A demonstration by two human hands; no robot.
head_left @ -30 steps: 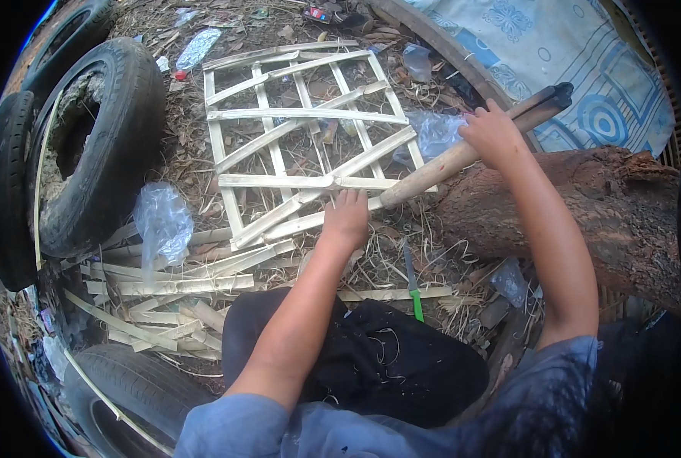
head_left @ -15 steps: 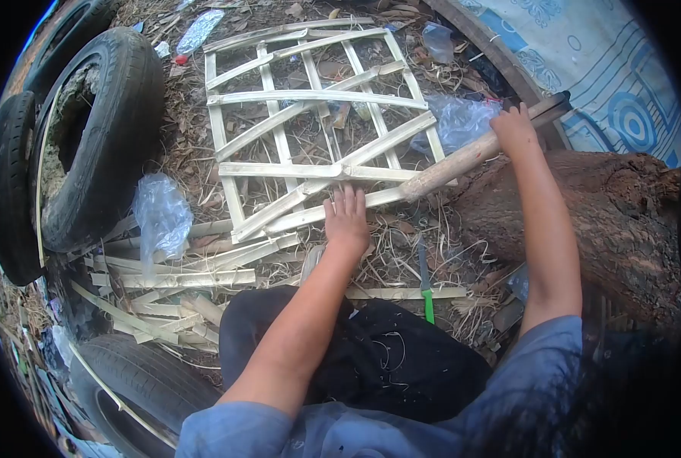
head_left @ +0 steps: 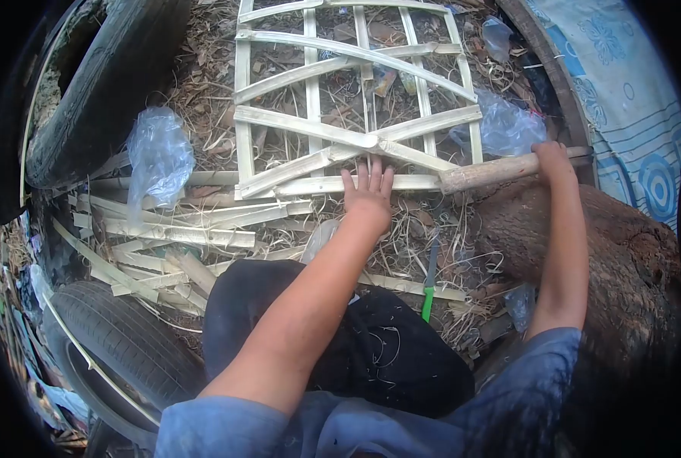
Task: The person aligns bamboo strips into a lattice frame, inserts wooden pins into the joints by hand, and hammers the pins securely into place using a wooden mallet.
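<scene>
A lattice of split bamboo strips (head_left: 313, 99) lies on the ground ahead of me, some strips crossing at a slant. My left hand (head_left: 368, 197) rests with spread fingers at its near edge, touching the lowest strip. In my right hand (head_left: 555, 162) is a thick wooden stick (head_left: 489, 174), gripped near its far right end. The stick's blunt left end meets the right end of that lowest strip. Whether it presses on the strip, I cannot tell. A knife with a green handle (head_left: 427, 304) lies on the ground between my arms.
A rough log (head_left: 577, 237) lies on the right. Loose bamboo strips (head_left: 180, 231) are piled left of my knees. Old tyres (head_left: 123, 336) stand along the left side. A plastic bag (head_left: 159, 156) and a blue patterned sheet (head_left: 623, 99) flank the lattice.
The view has shifted, so the lattice sits higher in it. My right hand has lowered the stick to a flatter angle, its left end against the strip. My left fingers have spread.
</scene>
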